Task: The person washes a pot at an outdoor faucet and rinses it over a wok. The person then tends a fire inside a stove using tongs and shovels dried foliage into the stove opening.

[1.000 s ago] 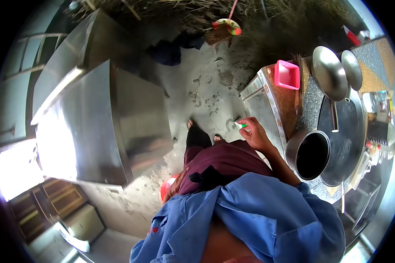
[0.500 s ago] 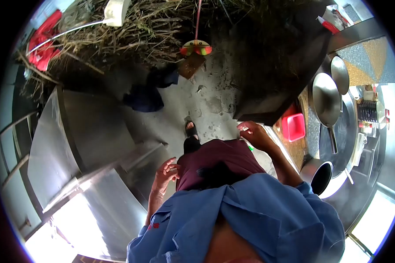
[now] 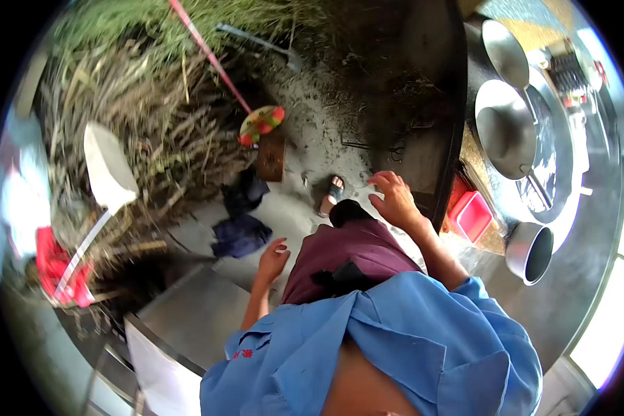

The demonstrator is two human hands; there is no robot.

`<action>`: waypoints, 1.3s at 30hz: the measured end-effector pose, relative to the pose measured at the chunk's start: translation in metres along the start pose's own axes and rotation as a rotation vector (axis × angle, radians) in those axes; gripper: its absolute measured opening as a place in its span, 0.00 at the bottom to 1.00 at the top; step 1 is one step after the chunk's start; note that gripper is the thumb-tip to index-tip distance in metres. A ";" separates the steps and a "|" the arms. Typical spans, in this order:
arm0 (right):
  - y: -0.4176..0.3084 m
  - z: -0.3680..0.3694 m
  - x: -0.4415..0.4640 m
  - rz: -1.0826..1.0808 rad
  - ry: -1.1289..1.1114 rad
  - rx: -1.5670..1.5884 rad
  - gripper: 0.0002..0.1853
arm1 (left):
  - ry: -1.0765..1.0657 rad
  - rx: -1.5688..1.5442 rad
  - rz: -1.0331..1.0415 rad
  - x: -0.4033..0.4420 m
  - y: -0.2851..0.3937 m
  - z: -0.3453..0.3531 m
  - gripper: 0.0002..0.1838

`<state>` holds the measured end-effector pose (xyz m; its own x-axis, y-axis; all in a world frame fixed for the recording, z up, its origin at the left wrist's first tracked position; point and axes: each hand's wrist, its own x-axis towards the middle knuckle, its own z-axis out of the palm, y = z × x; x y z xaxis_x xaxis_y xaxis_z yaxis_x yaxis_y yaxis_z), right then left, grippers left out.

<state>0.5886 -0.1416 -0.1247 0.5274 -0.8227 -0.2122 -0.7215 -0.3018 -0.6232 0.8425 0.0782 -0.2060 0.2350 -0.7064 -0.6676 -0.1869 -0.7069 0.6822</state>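
My left hand (image 3: 273, 261) hangs beside my maroon trousers (image 3: 347, 253), fingers loosely bent and apart, with nothing in it. Nearest to it on the floor lies a dark blue cloth (image 3: 241, 236). My right hand (image 3: 395, 197) is held out on the other side, fingers spread and holding nothing. It is close to the dark side of the stove (image 3: 430, 163), though I cannot tell whether it touches. A pink-red plastic basin (image 3: 471, 216) sits on the ledge beyond that hand. One sandalled foot (image 3: 333, 193) is stepping forward on the floor.
Brushwood (image 3: 159, 125) is heaped at the left, with a white long-handled scoop (image 3: 107, 166) and a red bag (image 3: 59, 267) by it. A red-handled broom (image 3: 261, 125) leans there. Two pans (image 3: 505, 128) and a metal pot (image 3: 529, 253) stand at the right. A metal cabinet (image 3: 194, 312) is at lower left.
I have stepped forward and turned, so the brushwood, broom and blue cloth appear nearer. My right hand has lifted outward with its fingers spread; my left hand still hangs at my side.
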 end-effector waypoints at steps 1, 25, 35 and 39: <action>0.003 0.005 0.011 0.076 -0.018 0.170 0.15 | -0.026 0.108 -0.026 0.013 -0.002 -0.005 0.23; 0.161 0.188 0.123 1.233 1.095 2.185 0.13 | -1.604 1.160 -0.014 0.344 0.203 -0.054 0.16; 0.296 0.280 0.147 0.784 1.570 2.264 0.15 | -1.305 1.560 1.214 0.536 0.106 0.152 0.13; 0.306 0.270 0.158 0.431 1.729 2.260 0.11 | -1.611 1.462 1.163 0.533 0.069 0.174 0.13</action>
<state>0.5723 -0.2338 -0.5517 -0.5335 -0.4582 -0.7110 0.8243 -0.4699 -0.3157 0.7888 -0.3530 -0.5664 -0.8265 0.3563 -0.4359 -0.0577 0.7165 0.6952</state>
